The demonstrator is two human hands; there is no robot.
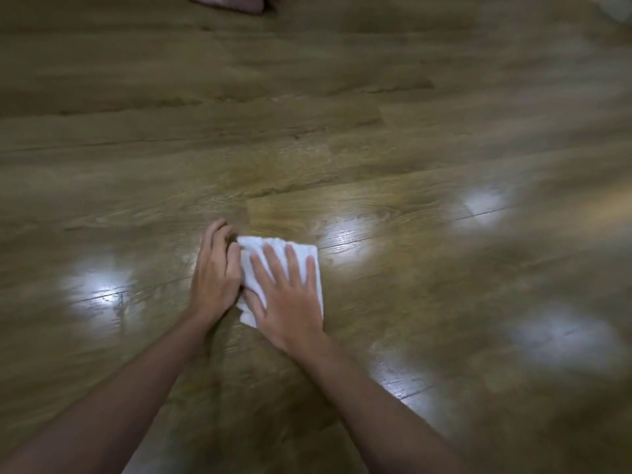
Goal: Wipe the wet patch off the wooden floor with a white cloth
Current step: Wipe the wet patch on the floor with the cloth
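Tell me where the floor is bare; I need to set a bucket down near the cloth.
Bare floor runs right of the cloth and beyond it, up to the pink fabric at the far edge. Left of the left hand is bare too. It is crowded only where the right hand presses the cloth.

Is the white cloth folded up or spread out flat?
Folded: the white cloth is a compact pad under the right hand, layered edges showing at its near corner.

The cloth (pixel 280 268) lies on the floor (pixel 342 131); the right hand (pixel 290 302) rests flat on it, the left hand (pixel 215 278) touching its left edge.
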